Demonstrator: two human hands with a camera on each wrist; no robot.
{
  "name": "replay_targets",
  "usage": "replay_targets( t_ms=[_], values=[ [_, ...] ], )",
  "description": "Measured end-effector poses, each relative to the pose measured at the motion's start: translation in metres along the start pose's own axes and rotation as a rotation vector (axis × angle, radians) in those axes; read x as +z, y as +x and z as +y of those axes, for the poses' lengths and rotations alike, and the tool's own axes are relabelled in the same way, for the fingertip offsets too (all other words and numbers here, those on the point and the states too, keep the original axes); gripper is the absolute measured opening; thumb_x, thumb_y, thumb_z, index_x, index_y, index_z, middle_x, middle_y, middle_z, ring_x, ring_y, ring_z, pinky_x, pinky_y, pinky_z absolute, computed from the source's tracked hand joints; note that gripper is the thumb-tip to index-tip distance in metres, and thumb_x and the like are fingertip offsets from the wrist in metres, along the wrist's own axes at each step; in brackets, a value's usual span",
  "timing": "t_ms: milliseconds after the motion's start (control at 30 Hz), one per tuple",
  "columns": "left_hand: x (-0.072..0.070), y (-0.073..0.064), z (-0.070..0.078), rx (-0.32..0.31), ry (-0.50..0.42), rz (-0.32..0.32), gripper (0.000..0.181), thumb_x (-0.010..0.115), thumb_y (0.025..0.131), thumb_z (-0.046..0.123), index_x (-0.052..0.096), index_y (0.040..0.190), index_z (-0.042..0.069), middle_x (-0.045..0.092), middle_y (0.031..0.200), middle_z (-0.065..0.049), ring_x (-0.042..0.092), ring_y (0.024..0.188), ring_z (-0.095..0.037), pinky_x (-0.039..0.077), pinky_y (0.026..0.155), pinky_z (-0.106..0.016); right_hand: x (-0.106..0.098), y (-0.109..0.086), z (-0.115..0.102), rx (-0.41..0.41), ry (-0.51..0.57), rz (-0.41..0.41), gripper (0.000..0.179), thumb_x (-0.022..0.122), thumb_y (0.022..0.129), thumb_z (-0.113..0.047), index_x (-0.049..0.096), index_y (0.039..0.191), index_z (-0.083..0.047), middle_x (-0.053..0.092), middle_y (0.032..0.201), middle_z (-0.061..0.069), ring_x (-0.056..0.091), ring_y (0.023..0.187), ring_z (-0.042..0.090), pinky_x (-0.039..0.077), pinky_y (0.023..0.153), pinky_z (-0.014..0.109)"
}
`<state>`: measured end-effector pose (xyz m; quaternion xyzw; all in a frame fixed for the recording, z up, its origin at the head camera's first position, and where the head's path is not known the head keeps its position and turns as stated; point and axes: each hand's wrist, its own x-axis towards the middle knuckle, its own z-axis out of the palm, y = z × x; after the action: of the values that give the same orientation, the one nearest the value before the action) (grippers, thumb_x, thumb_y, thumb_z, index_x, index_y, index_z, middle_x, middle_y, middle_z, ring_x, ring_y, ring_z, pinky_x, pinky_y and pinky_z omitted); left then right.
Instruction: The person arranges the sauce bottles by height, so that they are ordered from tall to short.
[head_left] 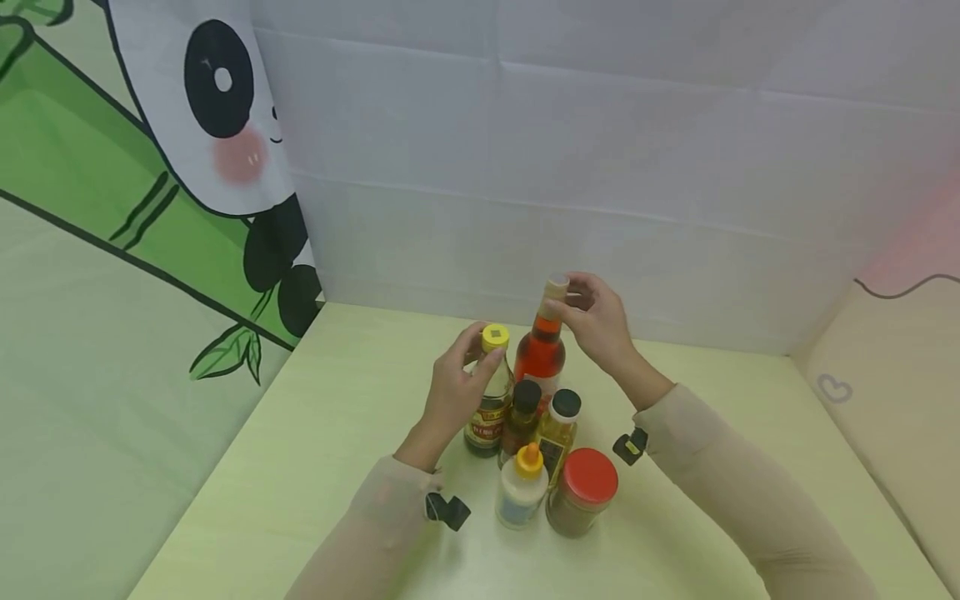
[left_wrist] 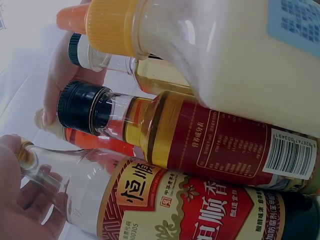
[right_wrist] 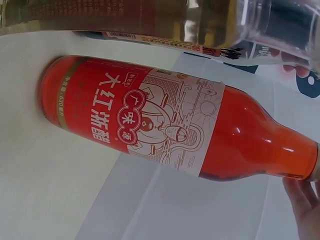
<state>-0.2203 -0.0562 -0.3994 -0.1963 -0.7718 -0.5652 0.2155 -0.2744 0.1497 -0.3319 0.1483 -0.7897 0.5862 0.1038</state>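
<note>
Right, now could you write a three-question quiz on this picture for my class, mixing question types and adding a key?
1. Which thing does the right hand hold?
A) the squeeze bottle
B) the red bottle
C) the green-capped bottle
2. True or false: the left hand is holding the jar.
3. How many containers stand in the group, counting those being held?

Key
1. B; the fingers are at its neck.
2. False; it holds the yellow-capped bottle near the top.
3. Six: those two held bottles, the black-capped bottle, the green-capped bottle, the squeeze bottle and the jar.
</note>
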Motion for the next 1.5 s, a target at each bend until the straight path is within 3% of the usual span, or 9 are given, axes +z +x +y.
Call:
replay_targets(
  t_ms=[200, 667, 1100, 1500],
  values=[
    [0.002, 0.002, -0.001, 0.018, 0.000, 0.001, 0.037, 0.059, 0.098, 0.024, 0.055, 0.128, 0.004, 0.067, 0.106, -0.011, 0.065, 0.100, -0.028, 0.053, 0.087, -0.045, 0.003, 0.007, 0.001, 0.001, 0.018, -0.032, 0.043, 0.073, 0.089, -0.009, 0.053, 0.125, 0.003, 0.061, 0.119, 0.018, 0.061, 0.107, 0.031, 0.051, 0.091, 0.042],
    [0.004, 0.002, 0.000, 0.005, -0.025, -0.009, 0.038, 0.059, 0.098, 0.025, 0.054, 0.130, 0.005, 0.066, 0.111, -0.012, 0.065, 0.102, -0.029, 0.053, 0.085, -0.046, 0.010, 0.033, -0.005, 0.000, -0.056, -0.085, 0.050, 0.073, 0.090, -0.014, 0.050, 0.131, 0.004, 0.061, 0.121, 0.017, 0.062, 0.107, 0.031, 0.047, 0.097, 0.044],
    [-0.004, -0.002, 0.002, -0.039, -0.003, -0.007, 0.038, 0.058, 0.098, 0.025, 0.054, 0.131, 0.007, 0.064, 0.121, -0.013, 0.064, 0.105, -0.033, 0.055, 0.081, -0.047, 0.044, 0.052, -0.001, -0.029, 0.014, -0.162, 0.049, 0.073, 0.089, -0.010, 0.050, 0.129, 0.007, 0.062, 0.119, 0.018, 0.062, 0.106, 0.031, 0.048, 0.095, 0.045],
    [-0.008, -0.004, 0.002, -0.040, 0.014, 0.008, 0.039, 0.058, 0.098, 0.024, 0.054, 0.131, 0.004, 0.064, 0.120, -0.016, 0.063, 0.107, -0.034, 0.051, 0.088, -0.050, 0.065, 0.063, -0.003, -0.034, 0.032, -0.185, 0.048, 0.073, 0.089, -0.010, 0.051, 0.128, 0.006, 0.063, 0.119, 0.016, 0.062, 0.106, 0.031, 0.048, 0.095, 0.044]
  ],
)
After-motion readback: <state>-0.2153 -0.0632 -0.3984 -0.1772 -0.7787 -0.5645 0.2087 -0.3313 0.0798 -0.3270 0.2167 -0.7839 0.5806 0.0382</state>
